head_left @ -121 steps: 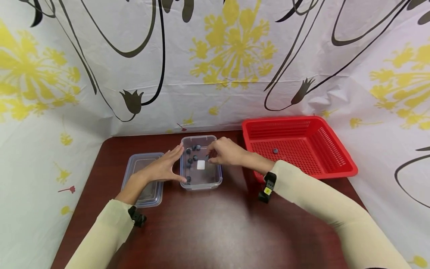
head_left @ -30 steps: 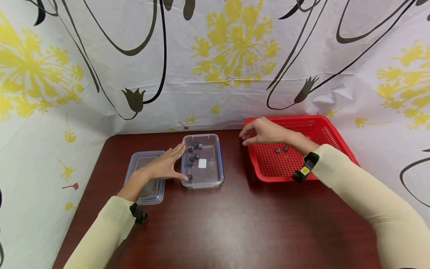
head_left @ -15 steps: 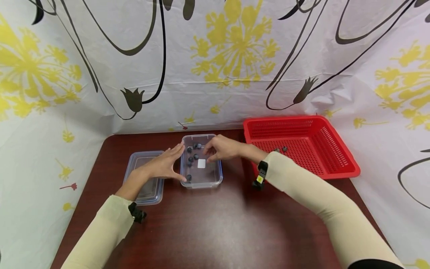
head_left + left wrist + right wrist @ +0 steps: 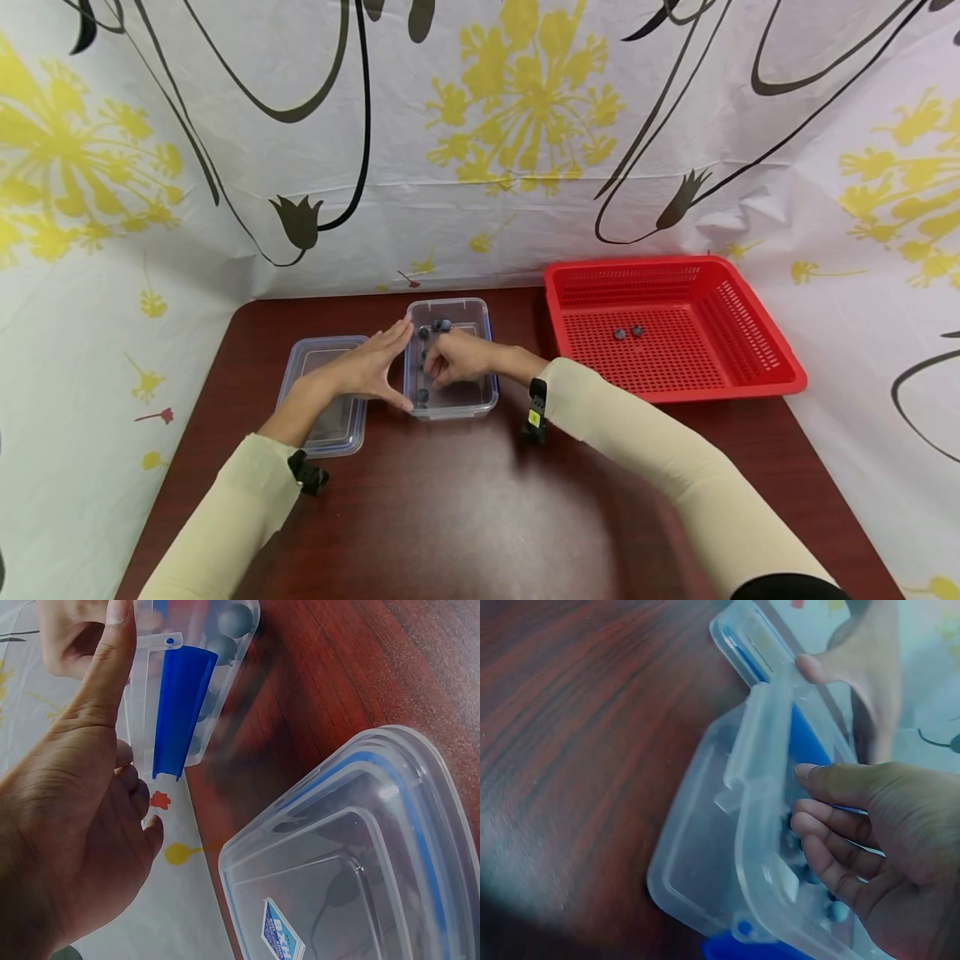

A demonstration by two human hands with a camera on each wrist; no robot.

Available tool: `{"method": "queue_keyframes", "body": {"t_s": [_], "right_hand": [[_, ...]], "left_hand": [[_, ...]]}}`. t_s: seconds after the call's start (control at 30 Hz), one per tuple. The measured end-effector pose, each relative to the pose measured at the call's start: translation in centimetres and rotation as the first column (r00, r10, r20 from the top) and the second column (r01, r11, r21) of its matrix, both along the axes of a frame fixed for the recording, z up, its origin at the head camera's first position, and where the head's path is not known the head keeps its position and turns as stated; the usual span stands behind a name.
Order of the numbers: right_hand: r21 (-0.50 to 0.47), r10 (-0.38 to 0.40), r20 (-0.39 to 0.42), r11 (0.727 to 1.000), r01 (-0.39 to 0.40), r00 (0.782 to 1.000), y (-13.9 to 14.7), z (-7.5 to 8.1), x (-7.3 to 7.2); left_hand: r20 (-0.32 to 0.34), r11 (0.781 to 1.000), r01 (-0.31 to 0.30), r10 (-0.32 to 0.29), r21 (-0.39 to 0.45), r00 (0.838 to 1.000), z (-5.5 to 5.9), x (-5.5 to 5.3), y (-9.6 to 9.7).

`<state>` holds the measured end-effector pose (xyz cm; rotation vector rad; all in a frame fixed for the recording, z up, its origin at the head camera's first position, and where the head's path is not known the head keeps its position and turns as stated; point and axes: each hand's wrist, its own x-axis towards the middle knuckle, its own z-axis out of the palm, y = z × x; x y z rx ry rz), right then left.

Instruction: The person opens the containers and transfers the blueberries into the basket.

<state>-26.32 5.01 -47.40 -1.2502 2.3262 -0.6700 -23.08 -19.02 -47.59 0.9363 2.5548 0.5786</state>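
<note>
A clear plastic food container [image 4: 468, 400] holds several blueberries [image 4: 423, 332], mostly along its left side. My left hand [image 4: 367, 367] spans the container's left edge, thumb at the near corner and straight fingers towards the far one. Inside the container, over the berries, is my right hand [image 4: 459, 357] with bent fingers. The right wrist view shows a small gap between its thumb and fingertips [image 4: 804, 806], with no berry visible there; dark berries [image 4: 810, 874] lie just beyond. Two blueberries [image 4: 628, 332] sit in the red plastic basket [image 4: 697, 333] at the right.
The container's clear lid [image 4: 324, 354] lies on the dark wooden table [image 4: 450, 500] under my left forearm, left of the container. A blue clip flap [image 4: 184, 712] hangs from the container's side. A white patterned sheet [image 4: 480, 233] rises behind and beside the table.
My right hand went from the container to the basket, then returned and moved further left inside the container. The basket has gained a second blueberry. My left hand stays in place.
</note>
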Motion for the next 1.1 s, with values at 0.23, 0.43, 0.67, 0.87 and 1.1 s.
{"method": "queue_keyframes", "body": {"t_s": [0.23,0.43,0.67,0.87,1.1], "right_hand": [[0.011,-0.014,-0.006,1.0,0.014,1.0,-0.9,-1.4,0.8],[0.006,-0.044,-0.009,0.999,0.044,0.999,-1.3,-2.5,1.2],[0.017,-0.063,-0.067,0.998,0.064,0.996,-1.6,-3.1,1.5],[0.016,-0.082,-0.067,0.996,0.084,0.994,-1.7,-3.1,1.6],[-0.037,-0.088,-0.038,0.996,0.086,0.995,-0.9,-2.1,1.7]], "left_hand": [[-0.009,1.0,0.002,-0.002,0.011,1.0,-0.2,0.0,-0.1],[0.0,1.0,-0.002,0.002,0.01,1.0,-0.2,0.1,-0.2],[-0.01,1.0,-0.002,0.002,0.019,1.0,-0.3,0.1,-0.1],[0.001,1.0,-0.007,0.007,0.024,1.0,-0.2,0.3,0.0],[0.026,0.999,-0.025,0.024,0.022,0.999,-0.1,0.3,0.0]]}}
